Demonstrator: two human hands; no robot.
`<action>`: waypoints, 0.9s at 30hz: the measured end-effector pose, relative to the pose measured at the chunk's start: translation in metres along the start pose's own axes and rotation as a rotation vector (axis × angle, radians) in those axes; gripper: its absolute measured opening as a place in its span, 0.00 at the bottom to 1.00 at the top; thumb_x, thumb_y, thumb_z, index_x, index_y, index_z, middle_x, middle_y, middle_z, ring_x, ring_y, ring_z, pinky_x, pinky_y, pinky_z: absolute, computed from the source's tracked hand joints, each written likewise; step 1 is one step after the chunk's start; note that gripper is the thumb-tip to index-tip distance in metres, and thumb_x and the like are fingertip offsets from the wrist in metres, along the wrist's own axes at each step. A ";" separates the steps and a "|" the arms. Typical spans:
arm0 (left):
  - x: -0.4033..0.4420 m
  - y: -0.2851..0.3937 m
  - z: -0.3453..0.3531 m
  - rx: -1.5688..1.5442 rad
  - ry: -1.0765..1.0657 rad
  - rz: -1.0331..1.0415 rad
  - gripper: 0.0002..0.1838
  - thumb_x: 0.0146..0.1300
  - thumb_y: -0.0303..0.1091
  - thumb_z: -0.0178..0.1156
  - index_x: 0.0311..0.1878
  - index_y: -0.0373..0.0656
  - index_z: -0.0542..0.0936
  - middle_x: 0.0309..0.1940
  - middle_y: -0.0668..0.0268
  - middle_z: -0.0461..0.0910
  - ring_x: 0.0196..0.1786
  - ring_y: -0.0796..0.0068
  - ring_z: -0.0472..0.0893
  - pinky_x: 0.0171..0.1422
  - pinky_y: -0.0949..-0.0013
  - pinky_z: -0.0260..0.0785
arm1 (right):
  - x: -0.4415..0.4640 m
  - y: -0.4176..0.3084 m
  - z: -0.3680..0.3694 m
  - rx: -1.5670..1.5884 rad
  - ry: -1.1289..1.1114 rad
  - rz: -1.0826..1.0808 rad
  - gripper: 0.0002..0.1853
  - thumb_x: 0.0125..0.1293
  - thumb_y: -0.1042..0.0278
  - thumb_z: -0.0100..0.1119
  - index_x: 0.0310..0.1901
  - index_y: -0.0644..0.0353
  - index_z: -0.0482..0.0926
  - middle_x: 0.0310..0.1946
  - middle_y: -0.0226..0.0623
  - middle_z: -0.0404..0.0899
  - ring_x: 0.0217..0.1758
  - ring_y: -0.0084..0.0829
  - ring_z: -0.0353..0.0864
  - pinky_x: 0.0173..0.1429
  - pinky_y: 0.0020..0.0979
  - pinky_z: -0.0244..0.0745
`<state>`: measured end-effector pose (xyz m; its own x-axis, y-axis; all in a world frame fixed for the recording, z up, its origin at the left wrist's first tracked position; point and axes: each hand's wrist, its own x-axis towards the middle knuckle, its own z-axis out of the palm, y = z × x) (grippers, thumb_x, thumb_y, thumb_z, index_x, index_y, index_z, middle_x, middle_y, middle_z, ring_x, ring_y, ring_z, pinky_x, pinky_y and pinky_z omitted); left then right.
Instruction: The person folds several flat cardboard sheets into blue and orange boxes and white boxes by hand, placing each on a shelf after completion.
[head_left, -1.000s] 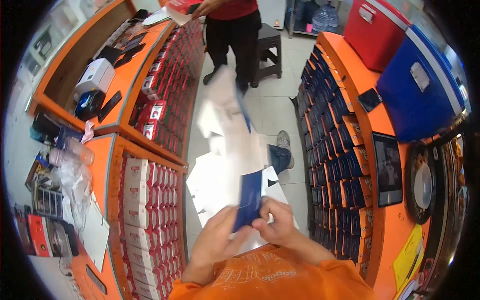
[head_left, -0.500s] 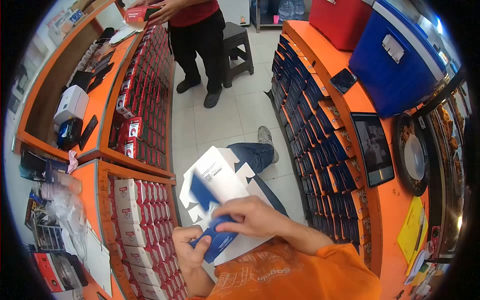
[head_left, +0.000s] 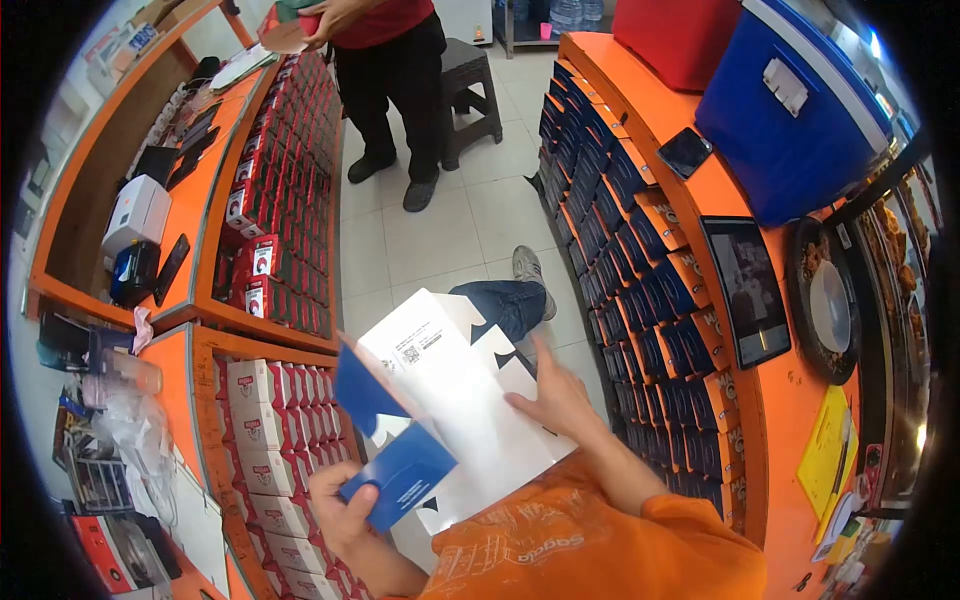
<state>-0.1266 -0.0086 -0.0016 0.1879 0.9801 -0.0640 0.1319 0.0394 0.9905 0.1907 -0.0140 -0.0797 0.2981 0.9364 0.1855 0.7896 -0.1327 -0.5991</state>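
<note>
A partly unfolded cardboard box (head_left: pixel 455 400), white with blue end panels, lies across my lap and is tilted. My left hand (head_left: pixel 340 502) pinches a blue panel (head_left: pixel 405 478) of it between thumb and fingers. Another blue flap (head_left: pixel 365 385) stands up at the box's left side. My right hand (head_left: pixel 562 402) is at the box's right edge, over the cut side flaps, its thumb and index finger spread apart. Whether its thumb touches the card I cannot tell. A small printed code shows on the white face.
Stacks of white-and-red boxes (head_left: pixel 262 435) and red boxes (head_left: pixel 262 257) fill the left shelves. Blue boxes (head_left: pixel 640 270) line the right shelf, below a tablet (head_left: pixel 748 290) and a blue cooler (head_left: pixel 790 120). A person (head_left: pixel 390 90) stands ahead, holding a red-and-green box, beside a stool (head_left: pixel 470 95).
My right hand has left the blue panel and moved right to the box's far edge, its fingers opening. My left hand has shifted slightly left and down, still holding the blue panel.
</note>
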 end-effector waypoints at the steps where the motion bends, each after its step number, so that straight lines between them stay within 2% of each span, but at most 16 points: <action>1: -0.004 -0.003 -0.003 0.016 0.125 0.034 0.24 0.49 0.52 0.72 0.24 0.39 0.77 0.24 0.68 0.73 0.31 0.80 0.72 0.35 0.73 0.60 | -0.007 0.019 0.008 0.121 -0.239 0.144 0.36 0.53 0.58 0.73 0.60 0.66 0.69 0.50 0.55 0.78 0.51 0.52 0.79 0.55 0.40 0.74; 2: -0.007 -0.003 -0.006 0.033 0.254 0.066 0.24 0.49 0.54 0.72 0.26 0.40 0.78 0.28 0.66 0.73 0.35 0.80 0.72 0.36 0.74 0.61 | -0.014 0.034 0.011 0.243 -0.481 0.286 0.32 0.54 0.61 0.71 0.57 0.67 0.70 0.47 0.57 0.80 0.50 0.53 0.81 0.53 0.41 0.76; 4: -0.002 0.025 0.003 0.024 0.121 0.123 0.25 0.52 0.52 0.71 0.29 0.39 0.74 0.23 0.69 0.73 0.26 0.83 0.69 0.30 0.77 0.58 | -0.024 0.054 0.006 0.237 -0.452 0.262 0.31 0.54 0.61 0.71 0.56 0.68 0.71 0.44 0.58 0.81 0.49 0.53 0.82 0.53 0.41 0.76; 6: -0.007 0.044 0.046 0.033 0.696 0.491 0.24 0.54 0.50 0.70 0.31 0.37 0.73 0.22 0.68 0.71 0.27 0.82 0.69 0.33 0.76 0.59 | -0.025 0.061 -0.003 0.229 -0.421 0.239 0.31 0.54 0.62 0.70 0.56 0.69 0.71 0.41 0.59 0.82 0.47 0.54 0.83 0.52 0.41 0.76; 10: -0.008 0.053 0.039 0.140 0.539 0.530 0.23 0.55 0.49 0.68 0.30 0.38 0.71 0.21 0.67 0.70 0.27 0.80 0.68 0.37 0.73 0.61 | -0.006 0.042 -0.030 0.183 -0.566 0.267 0.29 0.54 0.60 0.69 0.55 0.66 0.72 0.45 0.56 0.81 0.50 0.53 0.80 0.55 0.45 0.75; 12: -0.014 0.040 0.014 0.280 0.344 0.356 0.23 0.54 0.49 0.66 0.31 0.38 0.71 0.21 0.66 0.70 0.27 0.79 0.67 0.40 0.72 0.62 | 0.001 0.033 -0.031 0.044 -0.552 0.155 0.29 0.54 0.60 0.70 0.55 0.64 0.73 0.46 0.54 0.80 0.53 0.51 0.79 0.56 0.44 0.74; 14: -0.015 0.047 0.027 0.284 0.435 0.430 0.23 0.54 0.50 0.66 0.30 0.38 0.72 0.20 0.65 0.71 0.26 0.78 0.68 0.39 0.72 0.63 | 0.008 0.020 -0.039 -0.067 -0.555 0.177 0.31 0.52 0.56 0.74 0.54 0.66 0.75 0.53 0.54 0.77 0.57 0.51 0.77 0.58 0.42 0.73; 16: -0.016 0.053 0.027 0.285 0.522 0.500 0.22 0.53 0.50 0.65 0.29 0.38 0.72 0.19 0.64 0.71 0.26 0.77 0.68 0.38 0.71 0.63 | 0.009 0.011 -0.048 -0.190 -0.063 0.004 0.35 0.50 0.54 0.77 0.56 0.65 0.74 0.59 0.50 0.72 0.62 0.49 0.72 0.61 0.44 0.72; 17: -0.019 0.053 0.014 0.250 0.393 0.476 0.22 0.53 0.50 0.65 0.29 0.38 0.73 0.18 0.64 0.71 0.25 0.76 0.69 0.37 0.70 0.64 | 0.012 0.005 -0.055 -0.193 -0.061 0.011 0.35 0.50 0.54 0.77 0.56 0.65 0.74 0.59 0.50 0.72 0.62 0.49 0.72 0.61 0.44 0.72; 19: -0.022 0.065 -0.023 0.177 -0.014 0.269 0.23 0.52 0.51 0.65 0.27 0.37 0.75 0.15 0.64 0.70 0.24 0.74 0.72 0.34 0.67 0.65 | 0.014 -0.017 -0.069 0.251 -0.026 -0.299 0.37 0.49 0.50 0.76 0.59 0.58 0.75 0.61 0.47 0.69 0.65 0.48 0.68 0.67 0.45 0.65; 20: -0.021 0.062 -0.022 0.180 -0.027 0.274 0.23 0.52 0.51 0.65 0.27 0.37 0.75 0.15 0.64 0.70 0.24 0.74 0.72 0.34 0.67 0.65 | 0.008 -0.032 -0.077 0.368 -0.121 -0.403 0.39 0.48 0.48 0.76 0.61 0.57 0.74 0.63 0.48 0.68 0.67 0.49 0.66 0.69 0.45 0.64; 21: -0.018 0.064 -0.012 0.284 0.041 0.351 0.22 0.53 0.50 0.64 0.29 0.36 0.75 0.18 0.63 0.72 0.27 0.73 0.73 0.35 0.66 0.66 | -0.001 -0.050 -0.083 0.484 -0.218 -0.510 0.41 0.48 0.47 0.76 0.63 0.55 0.73 0.64 0.49 0.66 0.69 0.49 0.65 0.70 0.46 0.62; 22: -0.018 0.066 0.001 0.387 0.111 0.426 0.22 0.54 0.49 0.64 0.30 0.35 0.75 0.21 0.62 0.73 0.30 0.72 0.75 0.36 0.65 0.66 | -0.012 -0.071 -0.082 0.922 -0.352 -0.447 0.46 0.42 0.51 0.82 0.63 0.58 0.71 0.63 0.50 0.68 0.69 0.50 0.67 0.69 0.48 0.66; 23: -0.023 0.060 0.024 0.482 0.307 0.536 0.23 0.55 0.48 0.64 0.37 0.33 0.76 0.29 0.59 0.74 0.37 0.71 0.76 0.37 0.64 0.66 | -0.010 -0.091 -0.088 0.652 -0.167 -0.876 0.38 0.51 0.50 0.76 0.62 0.54 0.73 0.67 0.50 0.65 0.69 0.49 0.67 0.70 0.50 0.65; 24: -0.015 0.065 0.044 0.717 0.191 1.006 0.24 0.57 0.47 0.65 0.45 0.33 0.77 0.34 0.59 0.73 0.41 0.69 0.75 0.38 0.65 0.66 | -0.016 -0.108 -0.082 0.592 -0.059 -0.942 0.30 0.59 0.47 0.69 0.61 0.51 0.76 0.66 0.52 0.67 0.68 0.48 0.69 0.70 0.49 0.66; 27: -0.003 0.082 0.034 0.734 -0.054 1.149 0.29 0.55 0.52 0.68 0.48 0.34 0.78 0.32 0.59 0.76 0.38 0.67 0.76 0.38 0.67 0.64 | -0.003 -0.112 -0.087 0.364 0.089 -1.026 0.28 0.62 0.45 0.65 0.59 0.52 0.76 0.63 0.52 0.70 0.64 0.47 0.73 0.68 0.49 0.67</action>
<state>-0.0830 -0.0148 0.0758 0.5768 0.3802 0.7230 0.3555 -0.9137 0.1969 0.1475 -0.0303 0.0544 -0.3622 0.5179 0.7750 0.4833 0.8153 -0.3190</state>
